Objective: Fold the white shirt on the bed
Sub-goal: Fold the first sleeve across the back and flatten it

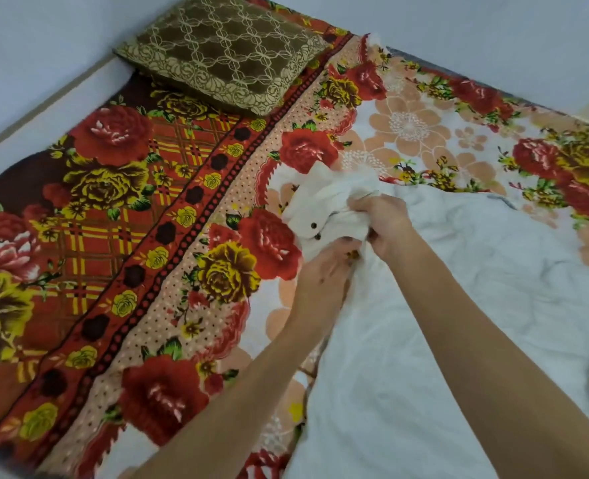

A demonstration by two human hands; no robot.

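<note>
Two-handed grip at far end of white shirt, spread along right side of bed. Right hand clenched round bunched cloth; left hand pinching buttoned edge just beside. Judged: straightening stage, no fold yet. Next: shake bunch loose, flatten, then fold side inward.

Bright, even light, soft shadows; slight motion blur, wide-angle bending at edges.

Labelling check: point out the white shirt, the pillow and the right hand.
white shirt [459, 305], head view, flat body panel.
pillow [224, 53], head view, centre of its brown top.
right hand [386, 219], head view, back of the hand.
</note>
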